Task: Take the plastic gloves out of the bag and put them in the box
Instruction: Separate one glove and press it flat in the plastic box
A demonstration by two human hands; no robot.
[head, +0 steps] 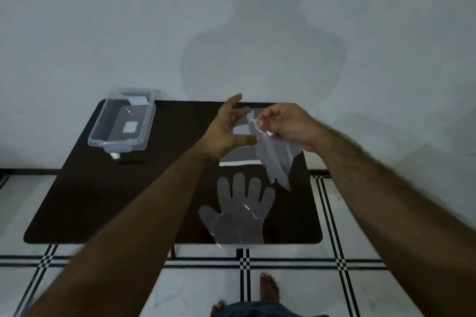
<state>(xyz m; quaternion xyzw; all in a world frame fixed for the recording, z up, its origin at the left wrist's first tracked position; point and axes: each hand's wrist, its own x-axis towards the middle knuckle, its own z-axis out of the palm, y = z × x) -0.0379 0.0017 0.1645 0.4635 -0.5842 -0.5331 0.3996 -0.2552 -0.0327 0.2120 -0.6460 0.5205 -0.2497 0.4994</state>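
Observation:
One clear plastic glove (240, 216) lies flat on the dark table (103, 201) near its front edge, fingers pointing away from me. A second clear glove (278, 162) hangs crumpled from my right hand (286, 122), which pinches its top. My left hand (228, 131) is just left of it, fingers spread, thumb close to the glove's edge. Under both hands lies the flat clear bag (239, 156) with a pale strip along its near edge. The clear plastic box (123, 121) stands open at the table's far left corner.
The table stands against a plain pale wall. White floor tiles with black lines (244, 262) surround it. My bare feet (269, 291) show at the bottom of the view, just below the table's front edge.

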